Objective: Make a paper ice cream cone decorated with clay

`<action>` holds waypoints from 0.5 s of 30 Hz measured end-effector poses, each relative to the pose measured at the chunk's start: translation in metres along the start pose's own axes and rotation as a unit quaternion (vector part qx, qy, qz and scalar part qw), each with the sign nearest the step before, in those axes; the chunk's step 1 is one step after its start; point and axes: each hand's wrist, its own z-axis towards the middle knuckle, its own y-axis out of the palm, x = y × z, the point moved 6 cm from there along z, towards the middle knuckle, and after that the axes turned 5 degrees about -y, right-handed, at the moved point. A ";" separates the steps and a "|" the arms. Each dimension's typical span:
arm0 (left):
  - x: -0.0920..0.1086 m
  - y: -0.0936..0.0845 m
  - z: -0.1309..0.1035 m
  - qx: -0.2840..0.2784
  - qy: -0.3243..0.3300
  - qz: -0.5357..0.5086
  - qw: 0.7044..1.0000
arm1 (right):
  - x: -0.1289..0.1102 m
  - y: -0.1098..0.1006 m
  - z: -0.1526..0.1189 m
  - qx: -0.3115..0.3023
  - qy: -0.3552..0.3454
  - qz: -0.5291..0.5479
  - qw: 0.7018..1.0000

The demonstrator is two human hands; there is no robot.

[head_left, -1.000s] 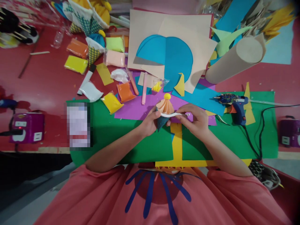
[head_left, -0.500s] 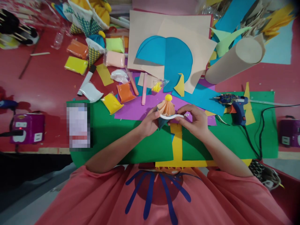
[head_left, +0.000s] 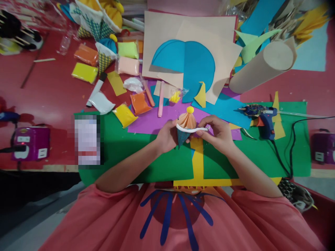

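A small cone craft, dark teal with a grid pattern, is held point down over the green sheet. On top of it sits a pleated peach swirl with a yellow ball at its tip. My left hand is wrapped round the cone's left side. A white clay strip runs along the cone's rim and sticks out to the right. The strip's free end is pinched between the thumb and fingers of my right hand.
Bagged clay packs and a marker lie at the left. A glue gun with its cord rests at the right, near a paper roll. A phone-like blurred item lies on the green sheet.
The cone has tilted a little and its top has shifted slightly right, showing more of its patterned side. Both hands keep their hold.
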 end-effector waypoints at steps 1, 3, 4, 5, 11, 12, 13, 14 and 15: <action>-0.001 0.000 0.000 -0.003 -0.013 -0.013 1.000 | 0.001 0.000 0.000 -0.004 0.004 0.010 1.000; -0.003 0.001 0.000 -0.004 -0.036 -0.034 0.999 | 0.001 0.001 0.000 -0.002 0.011 0.024 1.000; -0.003 0.001 0.000 -0.003 -0.045 -0.042 0.998 | 0.001 0.001 0.000 0.000 0.014 0.028 0.999; -0.004 0.002 0.000 -0.003 -0.053 -0.049 0.997 | 0.001 0.001 0.000 0.004 0.018 0.031 0.999; -0.004 0.004 -0.002 -0.013 -0.074 -0.071 0.995 | 0.003 0.002 0.000 0.001 0.036 0.013 0.999; -0.003 0.004 -0.002 -0.016 -0.074 -0.074 0.994 | 0.003 0.001 0.000 -0.001 0.037 0.012 0.999; -0.003 0.004 -0.002 -0.018 -0.075 -0.077 0.994 | 0.003 0.001 0.000 -0.004 0.037 0.012 0.999; -0.003 0.004 -0.002 -0.019 -0.075 -0.077 0.994 | 0.003 0.001 0.001 -0.008 0.033 0.013 0.999; -0.003 0.005 -0.002 -0.020 -0.075 -0.077 0.994 | 0.002 0.001 0.001 -0.012 0.026 0.013 1.000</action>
